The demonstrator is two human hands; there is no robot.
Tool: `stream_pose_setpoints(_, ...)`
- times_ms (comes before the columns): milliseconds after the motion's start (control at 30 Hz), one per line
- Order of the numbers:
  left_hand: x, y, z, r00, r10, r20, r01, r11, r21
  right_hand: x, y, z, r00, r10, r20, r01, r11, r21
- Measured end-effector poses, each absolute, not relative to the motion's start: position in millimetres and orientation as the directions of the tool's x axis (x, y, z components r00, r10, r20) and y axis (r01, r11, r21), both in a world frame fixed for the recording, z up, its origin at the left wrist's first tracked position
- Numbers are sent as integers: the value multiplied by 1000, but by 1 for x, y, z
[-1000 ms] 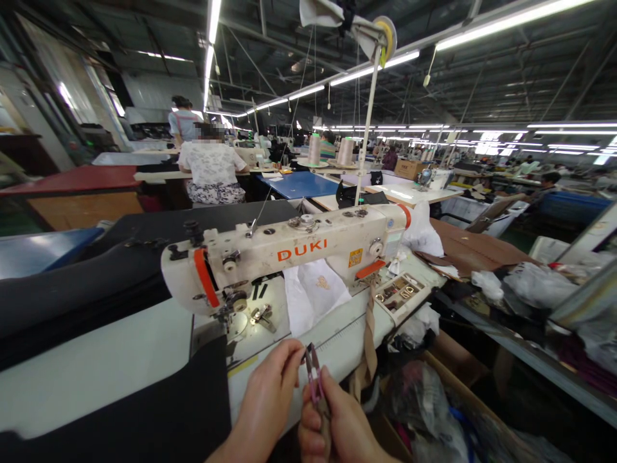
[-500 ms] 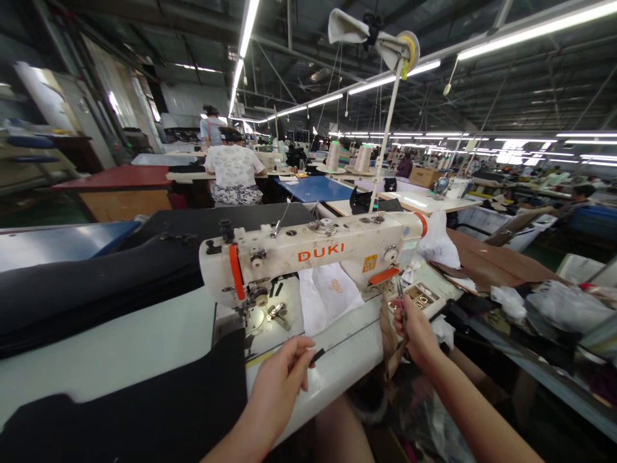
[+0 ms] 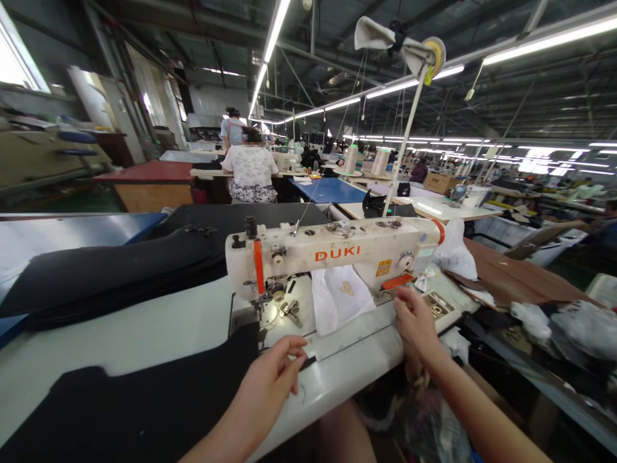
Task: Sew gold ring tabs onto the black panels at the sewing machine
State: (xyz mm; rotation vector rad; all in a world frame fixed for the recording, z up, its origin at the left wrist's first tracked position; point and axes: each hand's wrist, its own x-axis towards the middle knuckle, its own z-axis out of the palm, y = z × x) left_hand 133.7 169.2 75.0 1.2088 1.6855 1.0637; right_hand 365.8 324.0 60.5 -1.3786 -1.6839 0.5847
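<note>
Pinches short black strip (image 3: pixel 309 362) at fingertips of left hand (image 3: pixel 272 373), over white worktop (image 3: pixel 337 381) in front of DUKI sewing machine (image 3: pixel 332 243). Holds right hand (image 3: pixel 418 325) with fingers curled narrow, just below orange lever (image 3: pixel 397 281) and beside parts tray (image 3: pixel 447 315), partly covering tray; cannot tell any contents of that grip. Under machine, white cloth (image 3: pixel 340 302); just left of cloth, small metal attachment (image 3: pixel 291 312). Off to left, large black material (image 3: pixel 168 399) flat on worktop, plus thick black stack (image 3: pixel 120 276) behind.
</note>
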Motion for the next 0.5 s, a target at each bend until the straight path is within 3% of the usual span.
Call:
stream_pose_setpoints(67, 138, 167, 81, -204, 973, -112, 282, 168, 945, 342, 289, 63, -277, 940, 198, 386, 297, -873)
stream_pose_setpoints(200, 144, 161, 88, -172, 983, -69, 290, 117, 950, 295, 237, 68, -602, 798, -27, 68, 18, -997)
stream_pose_setpoints(333, 130, 155, 84, -226, 973, -47, 189, 91, 978, 274, 228, 69, -610, 781, -134, -10, -176, -984)
stream_pose_setpoints(500, 110, 146, 79, -331, 939, -92, 18, 104, 994, 262, 229, 65, -569, 805, -166, -43, -231, -972)
